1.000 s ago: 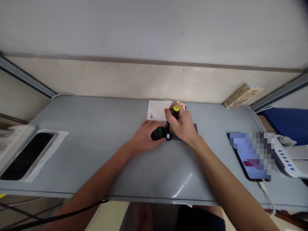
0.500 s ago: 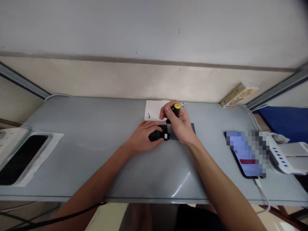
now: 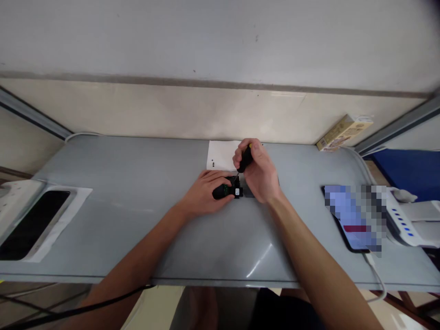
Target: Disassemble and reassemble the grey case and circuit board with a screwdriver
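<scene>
One small black device [image 3: 237, 191] lies on the grey desk [image 3: 120, 183], clasped by the left hand [image 3: 206, 192]; the right hand [image 3: 260, 172], closed round a screwdriver [image 3: 245, 160] slanting down to it, partly hides a white sheet [image 3: 220, 153] and a grey plate [image 3: 248, 193]. Well apart lie a dark phone [image 3: 36, 224], left, and a lit phone [image 3: 355, 220], right; a carton [image 3: 343, 133] stands behind.

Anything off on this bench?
Only the phone at right: it's partly pixelated, blocks running past its edge, likely masking in the picture. Dark bits on the white paper sit clustered, so don't look stray. No spill or damage visible.
</scene>
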Demonstrator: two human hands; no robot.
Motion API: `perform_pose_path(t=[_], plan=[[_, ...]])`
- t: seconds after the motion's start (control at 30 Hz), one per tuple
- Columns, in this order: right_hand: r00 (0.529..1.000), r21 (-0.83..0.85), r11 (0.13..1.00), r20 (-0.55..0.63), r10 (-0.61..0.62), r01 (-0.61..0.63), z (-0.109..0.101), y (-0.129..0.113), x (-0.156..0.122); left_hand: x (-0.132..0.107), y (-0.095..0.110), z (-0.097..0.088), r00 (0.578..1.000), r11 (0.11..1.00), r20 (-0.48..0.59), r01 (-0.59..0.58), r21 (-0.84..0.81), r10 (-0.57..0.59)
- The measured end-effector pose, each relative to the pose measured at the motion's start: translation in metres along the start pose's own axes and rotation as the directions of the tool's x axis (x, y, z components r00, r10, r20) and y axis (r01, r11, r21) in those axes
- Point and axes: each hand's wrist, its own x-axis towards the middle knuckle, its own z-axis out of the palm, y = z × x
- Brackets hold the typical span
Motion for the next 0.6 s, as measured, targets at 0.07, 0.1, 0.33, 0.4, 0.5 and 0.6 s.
perform_pose_path(t=[0.07,0.1,0.33,0.4,0.5,0.6], plan=[[1.0,0.01,1.0,0.005,-0.008,0.008,-0.0029,-0.0009,-0.0003,0.0001,0.0008,-0.0008,1.0,1.0,0.0,-0.003,-0.005,0.003],[1.0,0.005,1.0,0.007,-0.013,0.013,-0.004,-0.0007,-0.0005,0.0001,0.0012,-0.0012,1.0,1.0,-0.002,-0.004,-0.005,0.004],[0.995,-0.161,0.986,-0.073,-0.062,0.05,-0.0023,0.003,0.0023,-0.0017,0.0021,-0.0018,0.999,1.0,0.029,-0.014,0.025,0.013],[0.998,-0.118,0.993,-0.064,-0.015,0.007,-0.003,0.0017,0.0033,-0.0019,0.0016,-0.0008,1.0,0.999,0.015,-0.021,0.031,0.021],[0.999,-0.031,0.999,-0.031,0.015,-0.016,-0.0074,-0.0006,0.0033,-0.0018,0.0011,0.0002,1.0,0.999,0.013,-0.028,0.029,0.028],[0.999,-0.002,1.0,-0.03,0.018,-0.018,-0.0111,0.0001,0.0026,-0.0011,0.0014,0.0,0.999,0.999,0.026,-0.02,0.027,0.019]])
